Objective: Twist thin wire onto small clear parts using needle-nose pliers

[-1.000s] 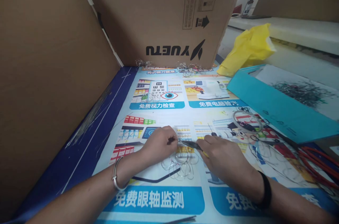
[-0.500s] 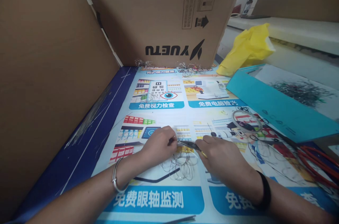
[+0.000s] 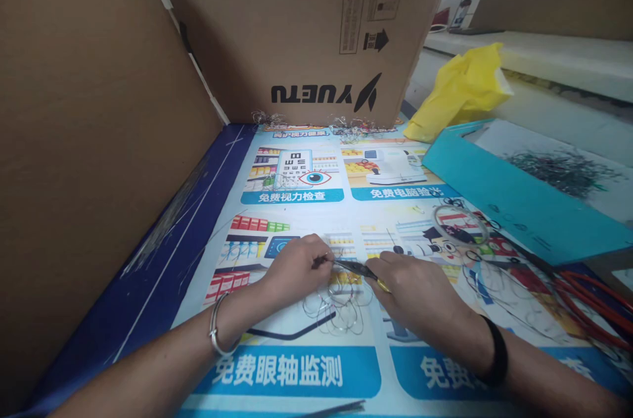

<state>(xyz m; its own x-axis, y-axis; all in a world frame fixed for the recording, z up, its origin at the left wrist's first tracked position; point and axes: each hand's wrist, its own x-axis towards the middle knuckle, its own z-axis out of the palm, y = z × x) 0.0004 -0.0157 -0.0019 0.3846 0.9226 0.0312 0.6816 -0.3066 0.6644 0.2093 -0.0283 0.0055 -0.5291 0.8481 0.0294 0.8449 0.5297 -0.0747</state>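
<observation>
The left hand is pinching a thin wire at its fingertips, and the right hand is grasping yellow-handled pliers, whose tips are pointing at the pinched fingers. The wire's finer details are too small to tell. Just below the fingertips and the pliers, wire loops are spreading over a printed sheet, which is covering the surface. To the right, beyond the right hand, a clear ring is lying on the sheet, and red-handled scissors are resting near the edge.

Behind the scissors, a teal box is sitting open, its pale interior holding a loose heap of dark, greenish wire pieces. Just beyond it, a crumpled yellow bag is standing; its contents are not showing. At the far side, tangled wires are lying along the foot of a cardboard panel bearing upside-down YUETU lettering. On the left, pale strands are lying on the blue margin beside another cardboard wall.
</observation>
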